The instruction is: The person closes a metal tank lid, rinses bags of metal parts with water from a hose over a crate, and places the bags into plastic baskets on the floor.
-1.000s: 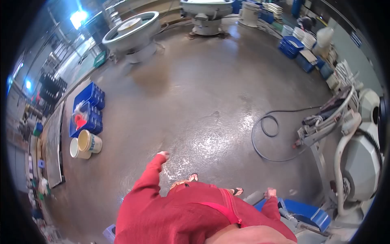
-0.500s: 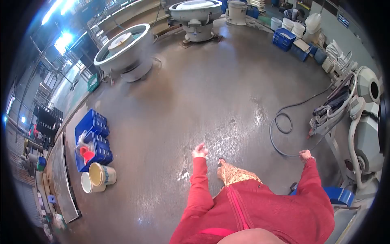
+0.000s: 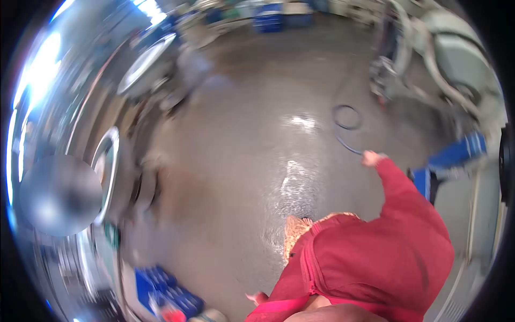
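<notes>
My right hand [image 3: 371,158] is out to the right, its fingers curled round the dark hose [image 3: 350,146]. From the hand the hose runs to a loop lying on the wet floor; what lies beyond the hand is not visible. Low in the view, my left hand [image 3: 257,297] is partly hidden by my red jacket [image 3: 370,263]. It is blurred, with at least one finger stretched out and nothing seen in it. Below the jacket, patterned trousers [image 3: 295,233] show.
Blue crates [image 3: 166,290] with a red item stand at lower left. Round bowl machines [image 3: 147,64] line the left side. A pale machine [image 3: 448,59] stands at upper right, with a blue object [image 3: 458,150] nearer me. More blue crates [image 3: 268,19] are at the back. Motion blurs much of the view.
The view has swung to the right, so the crates and bowl machines sit further left and lower. My left hand has dropped low beside my body. My right hand remains at the hose.
</notes>
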The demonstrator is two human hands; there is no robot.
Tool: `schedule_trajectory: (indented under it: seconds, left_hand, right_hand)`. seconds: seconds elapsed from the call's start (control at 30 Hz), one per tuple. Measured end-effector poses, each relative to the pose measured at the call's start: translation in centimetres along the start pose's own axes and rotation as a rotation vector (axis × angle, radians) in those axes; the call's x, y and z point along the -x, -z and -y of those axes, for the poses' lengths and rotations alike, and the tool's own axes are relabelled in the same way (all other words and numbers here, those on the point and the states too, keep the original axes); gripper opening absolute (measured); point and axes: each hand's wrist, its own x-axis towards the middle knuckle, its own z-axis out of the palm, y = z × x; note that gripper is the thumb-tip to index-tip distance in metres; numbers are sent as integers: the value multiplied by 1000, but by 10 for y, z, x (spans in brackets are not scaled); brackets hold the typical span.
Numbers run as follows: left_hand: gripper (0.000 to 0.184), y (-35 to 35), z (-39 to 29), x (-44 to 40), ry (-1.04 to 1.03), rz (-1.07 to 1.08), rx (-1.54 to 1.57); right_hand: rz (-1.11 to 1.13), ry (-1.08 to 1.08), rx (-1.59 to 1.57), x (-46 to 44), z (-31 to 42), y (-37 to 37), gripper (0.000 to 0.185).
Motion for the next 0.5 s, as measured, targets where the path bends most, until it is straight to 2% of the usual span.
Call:
schedule_trajectory:
  seconds: [0.03, 0.07, 0.1, 0.23, 0.33, 0.4, 0.43, 0.47, 0.5]
  left_hand:
    - [44, -12, -9, -16, -66, 6, -376]
    - [41, -33, -21, -28, -118, 30, -595]
    - [38, -56, -32, -36, -162, 62, -739]
    - [28, -174, -72, -70, -351, 192, -1006]
    - [19, -346, -119, -86, -570, 290, -1064]
    - [14, -500, -143, -87, -786, 532, -1060]
    - [19, -581, -135, -28, -741, 711, -1096]
    - [31, -640, -119, 41, -1103, 1025, -1134]
    - [44, -703, -96, 102, -1390, 1028, -1214]
  right_hand:
    - [-22, 38, 46, 9, 45, 44, 21]
    - [34, -37, -114, 9, 75, 78, 24]
    - [15, 24, -206, -5, 78, 84, 29]
    - [-111, 38, -353, 0, 91, 107, 30]
    - [-153, -153, -450, -54, 72, 97, 28]
    - [-217, -329, -420, -52, 55, 50, 23]
    - [-243, -404, -383, -42, 40, 14, 25]
    - [-130, -473, -363, -26, 38, -2, 26]
    - [-92, -640, -459, -6, 33, -30, 27]
